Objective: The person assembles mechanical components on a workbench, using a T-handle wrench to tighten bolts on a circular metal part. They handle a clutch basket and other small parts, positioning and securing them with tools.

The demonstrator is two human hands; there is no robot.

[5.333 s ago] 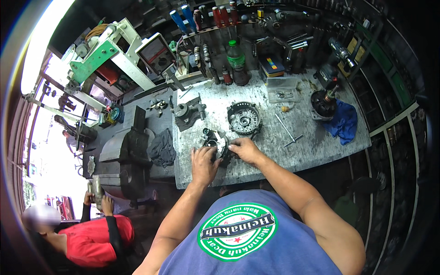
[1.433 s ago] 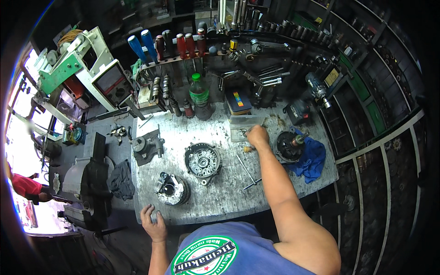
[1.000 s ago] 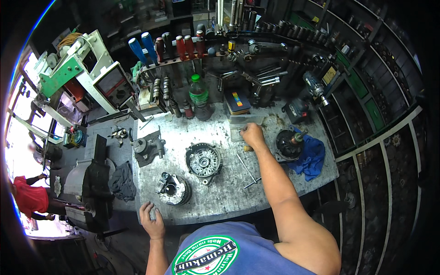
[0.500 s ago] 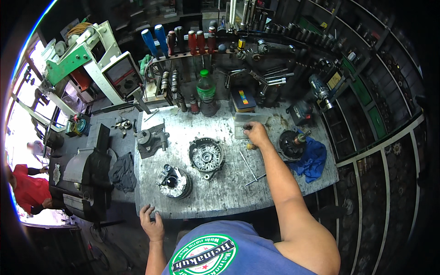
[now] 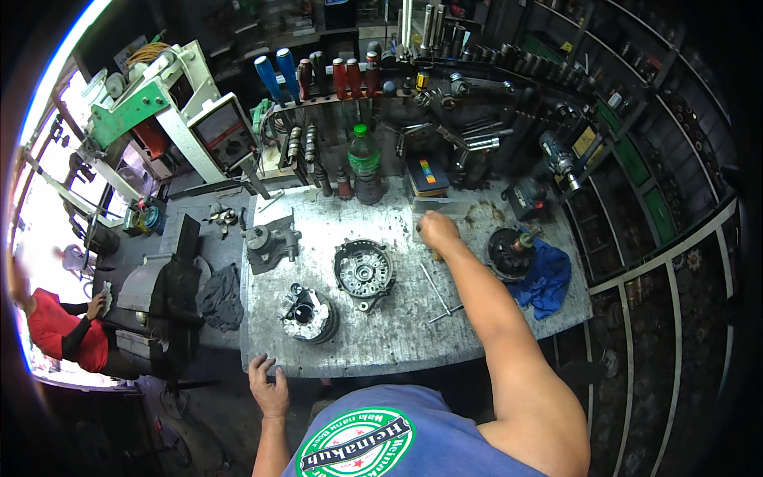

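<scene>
My right hand [image 5: 438, 231] is closed over a shallow clear plastic box [image 5: 455, 208] at the back of the metal-topped bench. Its fingertips are mostly hidden, so what they hold cannot be made out. Holding nothing, my left hand [image 5: 269, 387] hovers at the bench's front edge, fingers apart and loosely bent. A round open metal housing, like an alternator end frame [image 5: 364, 270], lies mid-bench. Nearer to me stands a second cylindrical housing part [image 5: 308, 318]. A T-shaped metal wrench [image 5: 437, 289] lies beside my right forearm.
A rotor-like part [image 5: 509, 253] and a blue cloth [image 5: 547, 280] are at the right. A pump-like casting [image 5: 270, 240] sits at the left, a green-capped bottle [image 5: 366, 163] at the back. Screwdrivers [image 5: 340, 78] line the rack. A person in red [image 5: 67, 330] is far left.
My right hand has moved slightly left and turned, its knuckles now covering the fingertips. My left hand stays by the bench edge. The person in red has raised their hands.
</scene>
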